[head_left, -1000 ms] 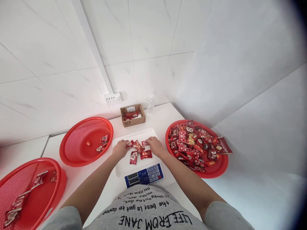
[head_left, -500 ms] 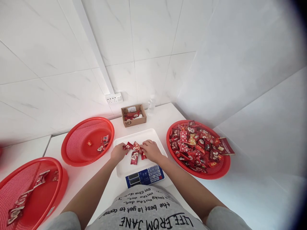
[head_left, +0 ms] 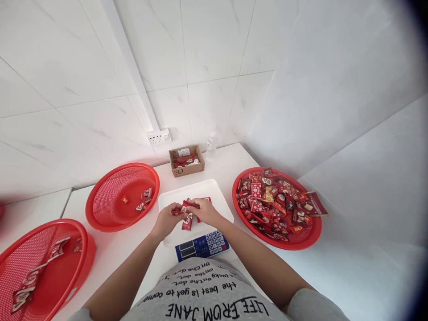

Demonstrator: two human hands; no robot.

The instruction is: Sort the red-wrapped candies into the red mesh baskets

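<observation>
Both hands meet over the white tray (head_left: 214, 191) of a digital scale (head_left: 202, 246). My left hand (head_left: 166, 219) and my right hand (head_left: 203, 210) are closed around a small bunch of red candy packets (head_left: 187, 213), gathered between them just above the tray. One packet hangs down from the bunch. A red basket (head_left: 309, 236) heaped with several red snack packets stands right of the scale.
Left of the scale stands a red basket (head_left: 110, 220) with a few packets inside. A third red basket (head_left: 80, 249) sits at the lower left. A small cardboard box (head_left: 187, 168), a clear bottle (head_left: 210, 146) and a wall socket (head_left: 158, 137) are at the back.
The hands moved together from the tray's two sides and scooped the spread-out packets into one bunch, now lifted slightly off the tray.
</observation>
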